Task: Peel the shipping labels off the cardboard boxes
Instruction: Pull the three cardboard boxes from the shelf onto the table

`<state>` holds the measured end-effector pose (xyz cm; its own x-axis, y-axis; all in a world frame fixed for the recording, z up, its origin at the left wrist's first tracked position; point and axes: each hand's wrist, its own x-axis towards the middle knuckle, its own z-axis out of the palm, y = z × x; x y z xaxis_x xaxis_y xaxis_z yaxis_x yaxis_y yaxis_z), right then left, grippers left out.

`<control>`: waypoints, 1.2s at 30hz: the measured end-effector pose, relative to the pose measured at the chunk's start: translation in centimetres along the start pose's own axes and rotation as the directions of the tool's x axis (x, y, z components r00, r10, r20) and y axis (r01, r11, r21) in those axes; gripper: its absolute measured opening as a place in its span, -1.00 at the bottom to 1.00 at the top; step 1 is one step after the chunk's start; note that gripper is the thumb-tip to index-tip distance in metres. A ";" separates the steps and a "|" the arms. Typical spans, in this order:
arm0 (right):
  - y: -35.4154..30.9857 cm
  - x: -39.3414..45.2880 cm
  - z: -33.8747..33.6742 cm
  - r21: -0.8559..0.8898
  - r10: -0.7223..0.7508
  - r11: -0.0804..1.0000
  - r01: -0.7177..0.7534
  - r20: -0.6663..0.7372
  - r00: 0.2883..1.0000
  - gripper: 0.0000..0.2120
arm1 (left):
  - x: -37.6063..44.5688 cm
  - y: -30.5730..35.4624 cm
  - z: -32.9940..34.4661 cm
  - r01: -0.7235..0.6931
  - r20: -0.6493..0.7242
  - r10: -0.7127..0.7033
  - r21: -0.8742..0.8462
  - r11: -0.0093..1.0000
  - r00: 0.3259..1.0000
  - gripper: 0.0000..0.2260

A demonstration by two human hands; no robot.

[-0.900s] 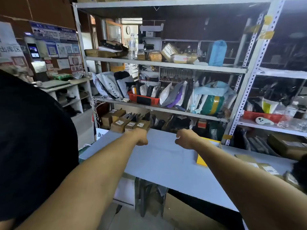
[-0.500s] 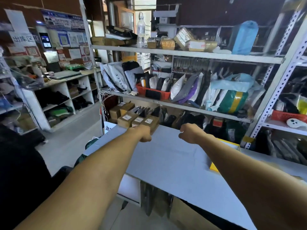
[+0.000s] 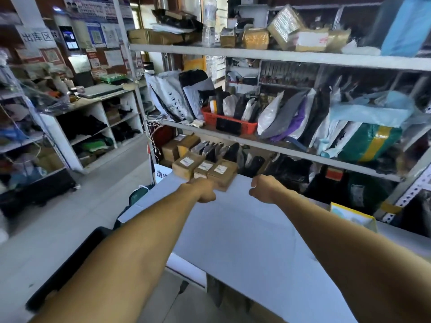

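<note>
Three small cardboard boxes stand in a row at the far left end of the white table (image 3: 245, 241): the left box (image 3: 184, 169), the middle box (image 3: 202, 171) and the right box (image 3: 225, 177). Each carries a white shipping label on top, such as the right one's label (image 3: 220, 169). Both my arms stretch out over the table. My left hand (image 3: 203, 190) is curled into a fist holding nothing, just in front of the right box. My right hand (image 3: 260, 189) is also a fist holding nothing, a little to the right of the boxes.
A metal rack (image 3: 279, 57) full of parcels and mail bags rises right behind the table, with a red basket (image 3: 229, 118) on its middle shelf. A yellow box (image 3: 352, 215) lies on the table at right. White shelving (image 3: 93, 113) and open floor lie to the left.
The view has swung left and moved closer to the boxes. Both fists stay stretched out in front, and the left one now sits nearer the row of boxes. A dark-clothed person has left view.
</note>
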<state>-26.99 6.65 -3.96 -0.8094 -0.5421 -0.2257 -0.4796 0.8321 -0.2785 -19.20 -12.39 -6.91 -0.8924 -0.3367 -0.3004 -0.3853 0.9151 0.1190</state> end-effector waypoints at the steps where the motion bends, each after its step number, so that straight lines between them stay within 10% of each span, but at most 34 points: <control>1: -0.3 1.5 0.1 -0.004 -0.001 1.000 0.001 0.011 1.000 -0.66 | 1.1 -0.5 -0.2 0.008 0.002 -0.008 -0.010 1.000 1.000 -0.55; 18: -6.1 25.8 0.3 -0.040 -0.171 0.983 0.177 0.118 0.978 -0.69 | 16.8 -13.9 -3.0 0.303 0.038 -0.302 -0.207 0.930 0.953 -0.46; 36: -18.7 45.5 12.1 0.159 0.070 0.982 -0.105 0.210 0.975 -0.60 | 40.6 -31.5 -1.7 0.096 0.173 -0.057 -0.226 0.969 0.983 -0.39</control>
<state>-50.78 -35.01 -20.31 -0.7516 -0.4951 -0.4358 -0.3323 0.8550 -0.3982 -43.69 -55.28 -21.28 -0.8147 -0.3452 -0.4659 -0.5124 0.8046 0.3000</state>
